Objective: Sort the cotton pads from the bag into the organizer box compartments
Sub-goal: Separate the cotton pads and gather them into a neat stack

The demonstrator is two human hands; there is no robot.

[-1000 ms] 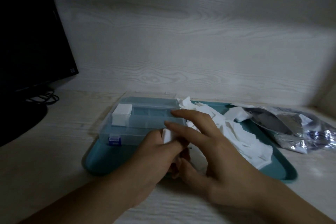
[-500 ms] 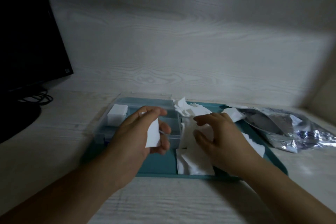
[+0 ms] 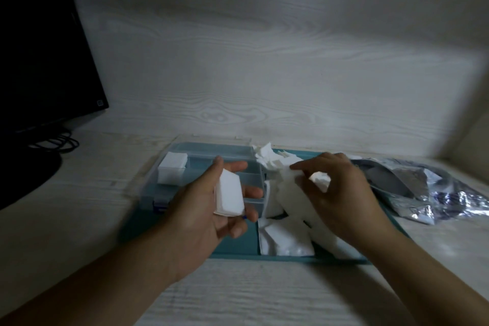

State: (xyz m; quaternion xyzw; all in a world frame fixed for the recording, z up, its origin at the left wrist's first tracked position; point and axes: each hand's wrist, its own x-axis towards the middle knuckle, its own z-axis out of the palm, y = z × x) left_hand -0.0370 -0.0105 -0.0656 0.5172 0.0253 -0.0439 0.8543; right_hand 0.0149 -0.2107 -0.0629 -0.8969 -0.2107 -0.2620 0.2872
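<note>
My left hand (image 3: 209,209) holds a small stack of white cotton pads (image 3: 229,196) between thumb and fingers, in front of the clear organizer box (image 3: 211,156). A stack of pads (image 3: 173,164) fills the box's far left compartment. My right hand (image 3: 341,193) reaches into the loose pile of cotton pads (image 3: 285,238) on the teal tray (image 3: 238,246) and pinches a pad (image 3: 321,180) with its fingertips. The silver bag (image 3: 428,188) lies open at the right.
A dark monitor (image 3: 39,55) with cables (image 3: 57,140) stands at the left on the pale wood desk. A wood-grain wall (image 3: 264,74) runs close behind the tray. The bag crowds the tray's right edge.
The view has tilted down slightly. My left hand has turned palm-up with the pad stack in it, and my right hand has moved further into the loose pile and taken hold of a pad.
</note>
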